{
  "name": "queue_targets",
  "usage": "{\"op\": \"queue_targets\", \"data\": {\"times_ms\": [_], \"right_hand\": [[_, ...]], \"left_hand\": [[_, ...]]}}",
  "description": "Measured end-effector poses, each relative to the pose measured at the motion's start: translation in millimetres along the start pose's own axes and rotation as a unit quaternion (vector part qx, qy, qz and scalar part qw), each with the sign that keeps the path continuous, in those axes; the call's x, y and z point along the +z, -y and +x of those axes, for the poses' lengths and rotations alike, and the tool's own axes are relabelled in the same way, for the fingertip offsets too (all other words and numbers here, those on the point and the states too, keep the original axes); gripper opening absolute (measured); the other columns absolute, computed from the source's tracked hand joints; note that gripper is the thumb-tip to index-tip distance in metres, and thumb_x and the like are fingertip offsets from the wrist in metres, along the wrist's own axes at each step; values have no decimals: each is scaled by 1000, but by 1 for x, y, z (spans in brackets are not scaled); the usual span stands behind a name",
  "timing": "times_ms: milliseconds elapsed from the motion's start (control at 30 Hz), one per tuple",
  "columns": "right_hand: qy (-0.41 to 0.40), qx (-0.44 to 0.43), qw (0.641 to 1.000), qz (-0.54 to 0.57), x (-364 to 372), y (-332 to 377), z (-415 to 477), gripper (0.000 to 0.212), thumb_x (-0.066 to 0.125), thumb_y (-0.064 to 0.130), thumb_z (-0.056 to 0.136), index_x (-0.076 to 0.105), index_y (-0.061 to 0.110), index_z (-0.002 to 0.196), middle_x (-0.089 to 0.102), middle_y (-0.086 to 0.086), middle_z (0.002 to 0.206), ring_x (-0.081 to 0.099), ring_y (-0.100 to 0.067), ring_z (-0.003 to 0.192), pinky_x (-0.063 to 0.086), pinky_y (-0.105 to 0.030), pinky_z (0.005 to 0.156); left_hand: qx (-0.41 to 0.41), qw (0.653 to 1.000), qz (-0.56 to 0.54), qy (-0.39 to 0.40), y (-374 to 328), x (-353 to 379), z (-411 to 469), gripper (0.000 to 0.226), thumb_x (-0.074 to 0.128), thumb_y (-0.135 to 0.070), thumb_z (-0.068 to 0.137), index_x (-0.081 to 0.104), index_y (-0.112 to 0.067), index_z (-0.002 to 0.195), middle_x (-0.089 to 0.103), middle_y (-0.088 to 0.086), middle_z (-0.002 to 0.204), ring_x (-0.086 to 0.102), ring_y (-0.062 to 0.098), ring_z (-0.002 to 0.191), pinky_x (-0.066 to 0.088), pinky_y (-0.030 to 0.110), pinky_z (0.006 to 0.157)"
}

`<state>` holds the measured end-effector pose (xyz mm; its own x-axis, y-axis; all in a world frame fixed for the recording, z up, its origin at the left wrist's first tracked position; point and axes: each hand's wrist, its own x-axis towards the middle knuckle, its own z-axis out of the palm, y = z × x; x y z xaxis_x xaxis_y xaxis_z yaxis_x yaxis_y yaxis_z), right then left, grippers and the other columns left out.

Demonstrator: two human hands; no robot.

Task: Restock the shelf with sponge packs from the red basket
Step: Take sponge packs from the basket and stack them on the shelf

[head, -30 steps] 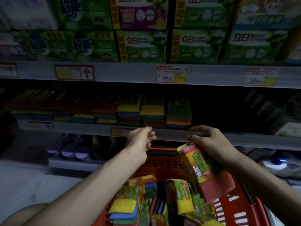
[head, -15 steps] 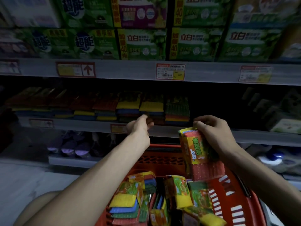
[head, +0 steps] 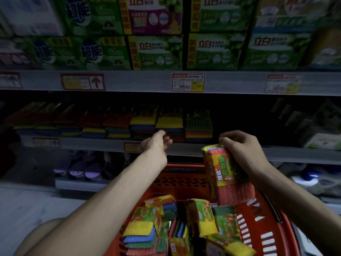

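A red basket point(head: 186, 179) stands below me with several colourful sponge packs point(head: 142, 229) inside. My right hand point(head: 241, 146) grips one sponge pack point(head: 224, 172) by its top, lifted above the basket's right side, just below the shelf edge. My left hand point(head: 156, 143) reaches forward, empty, its fingers at the front of the stacked sponge packs point(head: 168, 122) on the middle shelf point(head: 96, 143). Right of the green-topped stack point(head: 198, 124) the shelf is dark.
Green detergent boxes point(head: 156, 50) fill the shelf above, with price tags point(head: 188, 82) on its edge. Boxed goods point(head: 321, 139) sit on the middle shelf at far right. Purple items point(head: 79, 169) lie on the low shelf at left. Grey floor lies at lower left.
My right hand has raised the sponge pack out of the basket toward the shelf edge. My left hand has moved forward and up to the stacked packs.
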<state>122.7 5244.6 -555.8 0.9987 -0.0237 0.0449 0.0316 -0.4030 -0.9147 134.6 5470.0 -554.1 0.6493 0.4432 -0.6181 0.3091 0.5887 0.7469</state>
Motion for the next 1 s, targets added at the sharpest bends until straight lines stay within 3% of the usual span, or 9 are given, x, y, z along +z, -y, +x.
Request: {"op": "queue_targets", "data": {"times_ms": [100, 167, 233, 333, 433, 500, 633, 767, 1000], "right_hand": [[-5, 0, 1000, -8, -1, -1, 1, 27, 66, 28, 98, 67, 19, 123, 67, 1, 105, 68, -16, 92, 58, -32, 75], [-10, 0, 1000, -13, 0, -1, 2, 27, 66, 28, 98, 68, 19, 123, 68, -1, 107, 69, -18, 93, 60, -37, 79], [-9, -2, 1000, -13, 0, 0, 2, 26, 65, 28, 99, 68, 18, 123, 68, -2, 107, 69, -18, 94, 60, -38, 81], [-9, -4, 1000, -13, 0, -1, 1, 27, 65, 27, 99, 67, 18, 124, 68, -2, 108, 69, -18, 94, 60, -38, 81], [-8, -2, 1000, -16, 0, -1, 1, 27, 65, 27, 99, 67, 19, 124, 67, -2, 109, 68, -18, 95, 60, -40, 83], [-10, 0, 1000, -15, 0, 0, 0, 27, 65, 28, 99, 67, 19, 124, 67, -2, 109, 68, -19, 95, 60, -40, 83], [-4, 1, 1000, -6, -1, 1, -2, 23, 64, 26, 99, 66, 21, 122, 64, 4, 104, 67, -16, 93, 58, -34, 78], [2, 3, 1000, 4, -2, 2, -2, 18, 64, 25, 99, 65, 24, 117, 63, 7, 102, 66, -16, 93, 58, -36, 80], [2, 4, 1000, -2, -2, 0, 0, 24, 64, 26, 99, 65, 20, 122, 65, 5, 103, 67, -15, 92, 57, -32, 76]], "left_hand": [[3, 1000, -2, -13, -2, -5, 4, 15, 62, -12, 101, 56, -13, 87, 74, 10, 106, 67, 15, 68, 41, 23, 55], [19, 999, -20, -29, -6, -8, 8, 4, 60, -11, 102, 61, -9, 98, 74, 11, 110, 68, 17, 69, 52, 22, 62], [31, 998, -38, -47, -10, -12, 13, 20, 59, -13, 102, 63, -5, 119, 74, 13, 115, 71, 20, 72, 46, 20, 45], [43, 995, -62, -71, -16, -18, 20, 25, 59, -16, 101, 64, -6, 123, 74, 11, 116, 74, 20, 76, 37, 17, 34], [44, 995, -64, -67, -23, -20, 21, 9, 56, -13, 102, 64, -9, 104, 74, 8, 112, 73, 19, 74, 46, 23, 48], [39, 994, -72, -68, -27, -20, 23, 14, 55, -9, 102, 58, -11, 89, 72, 9, 112, 71, 21, 82, 57, 23, 71], [34, 993, -81, -75, -31, -19, 29, 22, 57, -6, 101, 56, -12, 80, 71, 8, 104, 70, 21, 89, 40, 18, 40], [39, 993, -82, -78, -30, -18, 35, 21, 60, -5, 99, 56, -10, 79, 72, 11, 100, 70, 23, 85, 54, 39, 78], [50, 992, -63, -101, -27, -20, 39, 21, 62, -10, 99, 56, -12, 78, 64, 2, 77, 63, 14, 63, 53, 38, 78]]}}
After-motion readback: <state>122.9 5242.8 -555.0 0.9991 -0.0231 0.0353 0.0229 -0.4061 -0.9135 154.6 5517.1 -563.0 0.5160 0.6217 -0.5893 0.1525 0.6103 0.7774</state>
